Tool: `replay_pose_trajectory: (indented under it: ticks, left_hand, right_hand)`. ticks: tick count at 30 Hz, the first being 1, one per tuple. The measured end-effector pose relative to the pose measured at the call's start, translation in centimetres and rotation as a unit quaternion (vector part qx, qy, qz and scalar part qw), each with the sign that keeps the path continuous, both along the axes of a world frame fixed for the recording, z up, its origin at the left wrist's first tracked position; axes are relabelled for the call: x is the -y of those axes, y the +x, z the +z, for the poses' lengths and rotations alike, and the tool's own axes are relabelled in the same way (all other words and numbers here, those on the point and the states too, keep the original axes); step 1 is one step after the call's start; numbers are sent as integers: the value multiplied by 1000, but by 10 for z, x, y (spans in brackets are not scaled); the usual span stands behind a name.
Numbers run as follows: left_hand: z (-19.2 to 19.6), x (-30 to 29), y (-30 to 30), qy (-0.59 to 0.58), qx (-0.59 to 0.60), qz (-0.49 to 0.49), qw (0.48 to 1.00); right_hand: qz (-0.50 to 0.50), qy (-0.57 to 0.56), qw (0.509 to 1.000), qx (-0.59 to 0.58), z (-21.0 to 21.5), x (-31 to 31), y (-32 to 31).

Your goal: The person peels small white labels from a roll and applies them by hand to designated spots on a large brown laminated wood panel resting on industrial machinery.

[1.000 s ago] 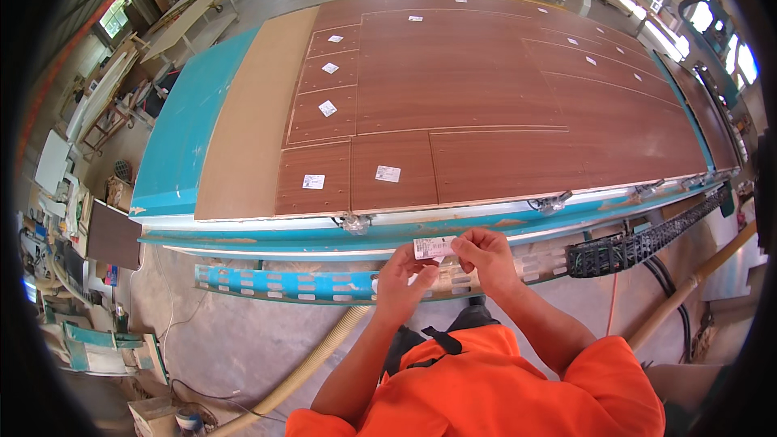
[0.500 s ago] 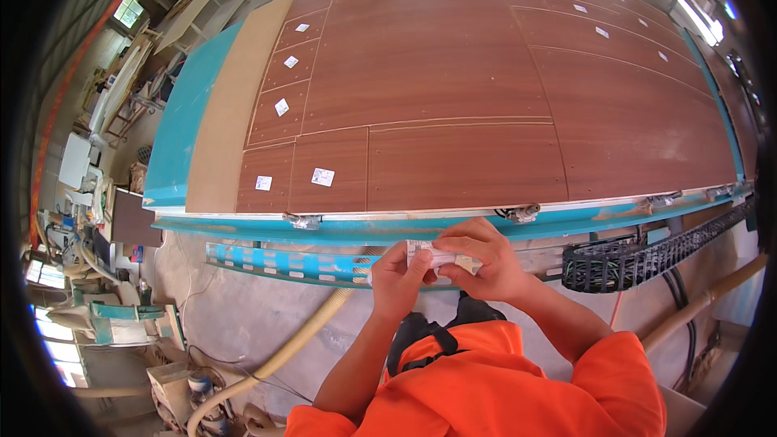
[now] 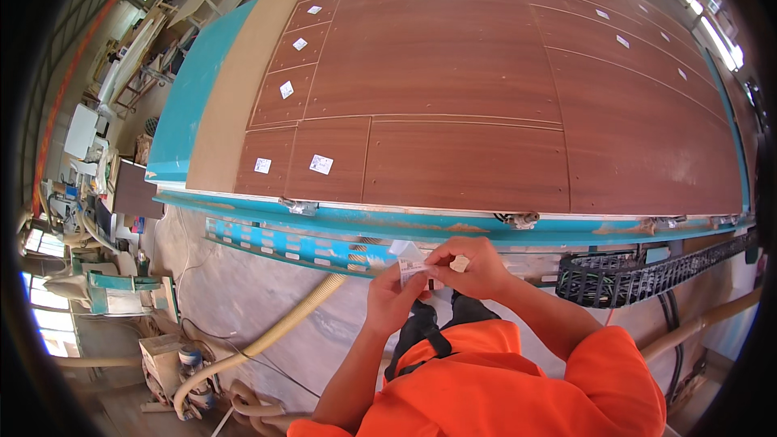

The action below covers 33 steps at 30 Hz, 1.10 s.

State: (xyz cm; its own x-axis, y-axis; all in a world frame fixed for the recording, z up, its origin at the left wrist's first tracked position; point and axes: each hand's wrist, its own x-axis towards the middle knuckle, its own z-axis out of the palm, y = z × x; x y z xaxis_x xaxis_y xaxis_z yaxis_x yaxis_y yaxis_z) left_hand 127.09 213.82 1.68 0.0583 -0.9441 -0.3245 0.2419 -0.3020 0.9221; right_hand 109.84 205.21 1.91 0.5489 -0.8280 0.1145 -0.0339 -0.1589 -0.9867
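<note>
In front of my body, just off the near edge of the machine bed, I hold white printed labels (image 3: 411,265). My left hand (image 3: 391,301) grips them between thumb and fingers, with a pale flap standing up above the fingertips. The closed fingers of my right hand (image 3: 472,268) pinch the labels' right edge. How many labels there are I cannot make out. Beyond my hands lies a brown wood-grain panel (image 3: 461,57), cut by thin lines into several rectangular pieces. Small white labels, such as this square label (image 3: 321,164), are stuck on many of those pieces.
A tan board strip (image 3: 231,105) and a teal surface (image 3: 190,97) border the panel's left side. A black cable chain (image 3: 647,271) runs along the near right. A ribbed beige hose (image 3: 279,336) crosses the floor at left, near a dusty motor unit (image 3: 171,368).
The labels between my hands have gone from lying flat to being tilted, with a flap now raised. Both hands sit slightly lower, and the whole view has turned a little.
</note>
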Motion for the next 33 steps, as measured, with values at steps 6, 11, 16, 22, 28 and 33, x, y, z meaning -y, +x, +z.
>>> replay_pose_trajectory:
  ticks: [6, 11, 16, 22, 28, 33]
  left_hand:
    - [-6, -15, 9, 58, 22, 68, 996]
    - [-9, -7, 12, 54, -4, 156, 986]
    - [-23, -11, 18, 75, 45, 174, 981]
    - [-36, -15, 21, 79, 44, 191, 977]
    - [-34, -1, 5, 67, 10, 197, 978]
    - [-17, 9, 0, 63, 8, 233, 970]
  right_hand:
    - [-20, 188, 978, 92, -15, 54, 14]
    - [-200, 161, 944, 206, -121, 151, 47]
    - [-170, 9, 977, 126, -148, 159, 66]
    - [-402, -94, 910, 29, -108, 197, -72]
    - [-283, -370, 869, -166, -178, 218, -130]
    - [-73, -434, 863, -248, -127, 154, -81]
